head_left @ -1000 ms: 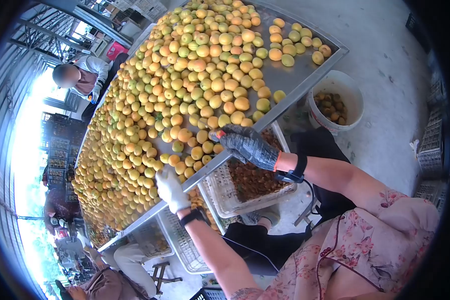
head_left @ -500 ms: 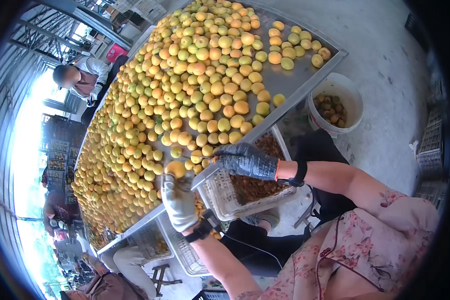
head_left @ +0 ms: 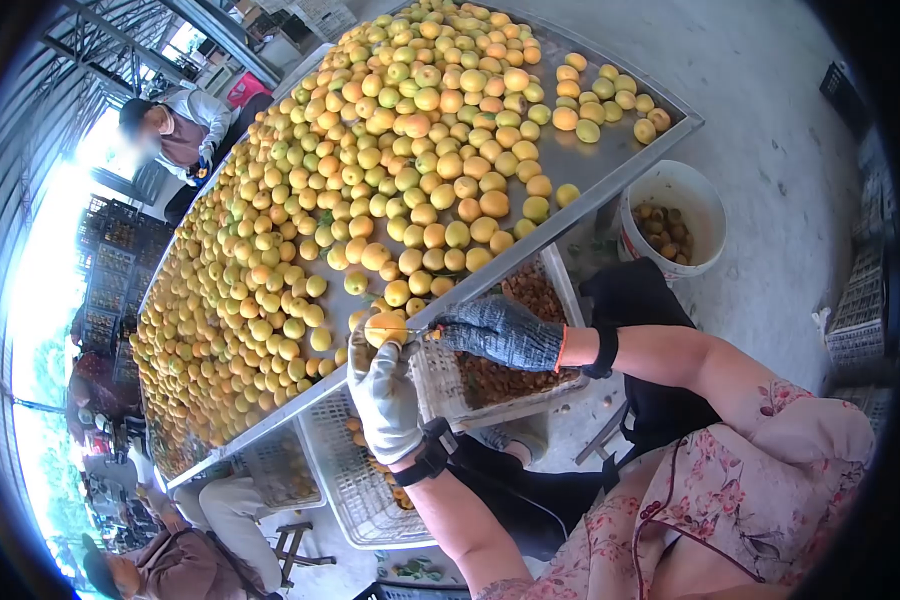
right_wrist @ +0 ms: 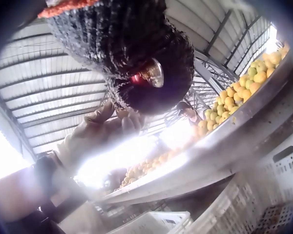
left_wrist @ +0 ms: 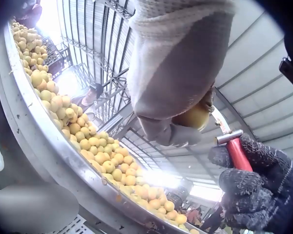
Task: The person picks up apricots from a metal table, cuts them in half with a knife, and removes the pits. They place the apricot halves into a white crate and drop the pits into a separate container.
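My left hand [head_left: 385,405], in a white glove, grips a yellow-orange apricot [head_left: 386,329] just above the table's front edge. In a grey knit glove with an orange cuff, my right hand [head_left: 500,330] holds a small knife [left_wrist: 239,155] with a red handle, a metal collar and a curved metal blade. The blade reaches the side of the apricot, and its tip is hidden there by the fruit and the white glove. A large spread of loose apricots [head_left: 400,170] covers much of the metal table [head_left: 590,160] beyond both hands.
Under the table edge stands a white crate [head_left: 570,285] of brown pieces, with another white crate [head_left: 345,490] of fruit to its left. A white bucket [head_left: 710,215] with darker fruit is at the right. One person [head_left: 182,140] sits across the table, another [head_left: 185,570] at lower left.
The left hand has gone from among the fruit to the table edge, with an apricot now in its grip. The knife in the right hand has met that apricot. The view has shifted slightly.
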Tool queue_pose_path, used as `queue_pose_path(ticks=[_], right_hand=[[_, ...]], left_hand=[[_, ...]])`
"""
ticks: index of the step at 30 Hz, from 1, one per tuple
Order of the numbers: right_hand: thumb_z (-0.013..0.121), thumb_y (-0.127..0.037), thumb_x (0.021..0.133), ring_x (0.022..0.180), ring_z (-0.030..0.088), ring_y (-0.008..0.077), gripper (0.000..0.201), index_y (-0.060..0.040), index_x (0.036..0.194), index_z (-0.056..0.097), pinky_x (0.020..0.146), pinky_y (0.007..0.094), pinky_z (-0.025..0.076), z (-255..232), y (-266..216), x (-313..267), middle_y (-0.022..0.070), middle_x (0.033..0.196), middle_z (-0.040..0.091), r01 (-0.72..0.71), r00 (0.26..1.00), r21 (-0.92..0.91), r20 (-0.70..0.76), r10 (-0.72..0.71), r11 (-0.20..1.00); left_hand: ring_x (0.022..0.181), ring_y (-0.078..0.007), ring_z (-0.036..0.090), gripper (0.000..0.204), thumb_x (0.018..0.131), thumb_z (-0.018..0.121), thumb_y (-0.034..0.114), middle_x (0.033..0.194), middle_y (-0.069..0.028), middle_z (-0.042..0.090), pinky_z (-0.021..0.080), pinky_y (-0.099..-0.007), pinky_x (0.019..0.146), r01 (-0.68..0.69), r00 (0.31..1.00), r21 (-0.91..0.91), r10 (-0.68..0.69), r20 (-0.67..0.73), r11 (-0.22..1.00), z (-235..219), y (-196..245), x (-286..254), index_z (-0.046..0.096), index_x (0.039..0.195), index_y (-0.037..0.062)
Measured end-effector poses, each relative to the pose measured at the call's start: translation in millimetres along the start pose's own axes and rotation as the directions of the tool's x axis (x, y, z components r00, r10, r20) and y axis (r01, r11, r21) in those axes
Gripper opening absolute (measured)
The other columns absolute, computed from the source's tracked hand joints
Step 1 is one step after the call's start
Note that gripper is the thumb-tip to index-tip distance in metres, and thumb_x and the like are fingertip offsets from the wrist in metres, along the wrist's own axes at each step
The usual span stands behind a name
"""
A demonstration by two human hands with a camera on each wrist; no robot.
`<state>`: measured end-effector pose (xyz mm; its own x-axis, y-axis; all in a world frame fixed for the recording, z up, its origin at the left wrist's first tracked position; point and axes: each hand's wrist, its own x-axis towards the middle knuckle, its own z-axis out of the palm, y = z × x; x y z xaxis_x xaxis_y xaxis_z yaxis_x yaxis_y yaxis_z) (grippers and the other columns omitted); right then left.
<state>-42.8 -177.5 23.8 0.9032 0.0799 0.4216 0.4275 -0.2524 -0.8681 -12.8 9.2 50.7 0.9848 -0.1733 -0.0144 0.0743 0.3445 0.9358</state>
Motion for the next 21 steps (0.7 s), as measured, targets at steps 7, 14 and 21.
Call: queue_pose_path(ticks=[7, 14, 21], right_hand=[[0.056, -0.029, 0.091, 0.085, 0.063, 0.0323, 0.029, -0.0049, 0.104, 0.066, 0.074, 0.0409, 0.049, 4, -7, -7, 0.0151, 0.092, 0.066, 0.022, 1.000, -0.072, -0.002, -0.022, 0.997], [0.050, -0.028, 0.095, 0.084, 0.062, 0.0348, 0.030, -0.0038, 0.106, 0.063, 0.073, 0.0426, 0.049, 15, 0, -13, 0.0173, 0.092, 0.066, -0.034, 0.999, -0.125, -0.023, 0.032, 0.992], [0.049, -0.028, 0.095, 0.086, 0.062, 0.0355, 0.029, -0.0052, 0.107, 0.063, 0.074, 0.0438, 0.048, 19, 6, -13, 0.0189, 0.095, 0.064, -0.147, 0.988, -0.149, 0.032, 0.154, 0.978]], left_hand=[[0.092, -0.0200, 0.063, 0.029, 0.092, 0.050, 0.007, 0.104, -0.0126, 0.061, 0.052, -0.0300, 0.080, -0.065, 0.998, 0.052, 0.066, -0.023, 0.997, 10, -3, -1, 0.051, 0.119, -0.0047], [0.091, -0.0188, 0.062, 0.031, 0.094, 0.053, 0.014, 0.105, -0.0117, 0.060, 0.053, -0.0303, 0.077, -0.118, 0.991, 0.069, 0.121, -0.050, 0.991, 15, -15, -3, 0.052, 0.118, -0.0051], [0.090, -0.0170, 0.060, 0.030, 0.095, 0.053, 0.021, 0.101, -0.0096, 0.060, 0.050, -0.0297, 0.078, -0.143, 0.983, 0.171, 0.160, -0.088, 0.975, 24, -20, -1, 0.054, 0.114, -0.0016]])
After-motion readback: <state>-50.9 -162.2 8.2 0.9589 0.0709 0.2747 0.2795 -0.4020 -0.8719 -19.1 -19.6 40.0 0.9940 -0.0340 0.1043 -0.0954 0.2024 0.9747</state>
